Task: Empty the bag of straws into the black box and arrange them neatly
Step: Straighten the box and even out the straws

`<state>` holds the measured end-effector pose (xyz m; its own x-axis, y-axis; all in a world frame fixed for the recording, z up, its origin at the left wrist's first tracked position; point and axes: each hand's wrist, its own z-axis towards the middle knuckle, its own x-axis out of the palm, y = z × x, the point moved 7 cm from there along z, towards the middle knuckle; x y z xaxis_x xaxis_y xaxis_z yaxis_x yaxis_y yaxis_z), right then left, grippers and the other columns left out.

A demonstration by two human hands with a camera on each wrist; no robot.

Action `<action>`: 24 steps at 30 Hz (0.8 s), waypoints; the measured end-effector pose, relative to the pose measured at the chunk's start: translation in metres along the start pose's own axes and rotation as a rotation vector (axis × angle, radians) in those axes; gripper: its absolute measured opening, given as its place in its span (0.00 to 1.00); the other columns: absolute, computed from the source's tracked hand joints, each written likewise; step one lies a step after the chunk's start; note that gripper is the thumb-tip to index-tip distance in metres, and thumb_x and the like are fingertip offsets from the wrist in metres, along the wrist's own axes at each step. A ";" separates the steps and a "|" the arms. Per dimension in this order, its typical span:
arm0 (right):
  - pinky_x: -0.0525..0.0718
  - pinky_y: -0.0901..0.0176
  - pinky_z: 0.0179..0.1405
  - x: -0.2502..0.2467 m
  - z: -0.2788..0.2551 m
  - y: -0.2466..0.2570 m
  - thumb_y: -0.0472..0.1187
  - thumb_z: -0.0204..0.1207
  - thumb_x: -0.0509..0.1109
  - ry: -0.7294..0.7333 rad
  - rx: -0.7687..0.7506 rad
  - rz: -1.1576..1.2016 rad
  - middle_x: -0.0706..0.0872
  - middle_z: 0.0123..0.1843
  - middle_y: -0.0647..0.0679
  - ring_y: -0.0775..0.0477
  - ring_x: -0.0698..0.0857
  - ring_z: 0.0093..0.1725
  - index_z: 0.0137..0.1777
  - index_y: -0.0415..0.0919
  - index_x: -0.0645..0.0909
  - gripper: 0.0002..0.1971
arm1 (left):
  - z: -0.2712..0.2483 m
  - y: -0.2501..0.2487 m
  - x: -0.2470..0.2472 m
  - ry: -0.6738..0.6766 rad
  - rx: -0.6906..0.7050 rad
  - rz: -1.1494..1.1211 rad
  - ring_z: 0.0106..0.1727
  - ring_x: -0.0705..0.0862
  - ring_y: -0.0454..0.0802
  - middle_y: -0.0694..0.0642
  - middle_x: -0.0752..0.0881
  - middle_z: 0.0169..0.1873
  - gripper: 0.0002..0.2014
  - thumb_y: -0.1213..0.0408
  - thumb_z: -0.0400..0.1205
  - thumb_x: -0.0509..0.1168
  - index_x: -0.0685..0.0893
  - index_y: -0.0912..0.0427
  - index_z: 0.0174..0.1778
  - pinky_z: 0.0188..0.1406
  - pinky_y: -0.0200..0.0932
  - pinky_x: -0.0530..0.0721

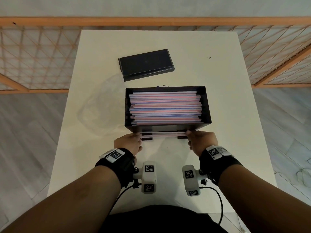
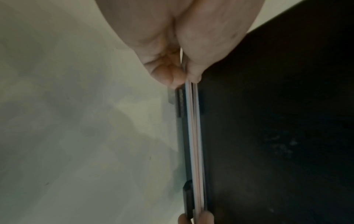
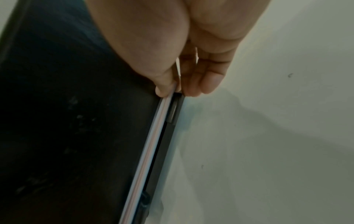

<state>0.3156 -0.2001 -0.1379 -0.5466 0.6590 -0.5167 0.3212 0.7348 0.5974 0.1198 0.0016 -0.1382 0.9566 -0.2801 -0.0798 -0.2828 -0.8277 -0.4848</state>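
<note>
The black box (image 1: 206, 106) stands open mid-table, filled with pink, blue and white striped straws (image 1: 165, 108) lying lengthwise in a fairly even stack. Just in front of its near wall, a few loose straws (image 1: 164, 134) are held level by both ends. My left hand (image 1: 130, 142) pinches their left ends (image 2: 189, 94) between thumb and fingers. My right hand (image 1: 199, 140) pinches the right ends (image 3: 168, 100). Both wrist views show the straws running along the box's dark outer wall (image 2: 277, 121) (image 3: 67, 121).
The box's black lid (image 1: 146, 64) lies flat behind the box. A crumpled clear plastic bag (image 1: 99, 106) lies on the white table (image 1: 235, 98) left of the box. Two small black feet (image 1: 147, 139) show under the box's near edge. An orange lattice fence (image 1: 33, 56) stands beyond.
</note>
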 end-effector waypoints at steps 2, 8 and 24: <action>0.91 0.46 0.46 -0.004 -0.003 0.003 0.59 0.69 0.76 -0.010 0.001 0.028 0.90 0.31 0.52 0.43 0.90 0.36 0.30 0.55 0.88 0.11 | 0.004 -0.001 0.000 0.025 0.035 0.024 0.32 0.79 0.47 0.54 0.82 0.33 0.04 0.70 0.87 0.67 0.83 0.60 0.46 0.35 0.40 0.80; 0.84 0.57 0.29 -0.007 -0.020 0.012 0.39 0.75 0.77 0.106 0.024 0.277 0.87 0.32 0.40 0.46 0.84 0.28 0.39 0.35 0.87 0.08 | 0.001 0.000 0.000 0.032 0.035 0.023 0.28 0.82 0.49 0.60 0.82 0.33 0.07 0.73 0.85 0.70 0.83 0.67 0.40 0.37 0.43 0.86; 0.85 0.54 0.27 -0.045 -0.055 0.058 0.17 0.68 0.73 0.299 -0.250 0.366 0.86 0.28 0.29 0.35 0.85 0.26 0.35 0.26 0.85 0.07 | -0.014 -0.013 -0.020 0.292 0.066 0.059 0.27 0.85 0.45 0.60 0.85 0.34 0.06 0.75 0.82 0.71 0.83 0.65 0.39 0.26 0.36 0.87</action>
<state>0.3165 -0.1959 -0.0460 -0.6416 0.7637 -0.0718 0.3581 0.3811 0.8523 0.1037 0.0107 -0.1182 0.8756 -0.4624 0.1399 -0.3225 -0.7751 -0.5433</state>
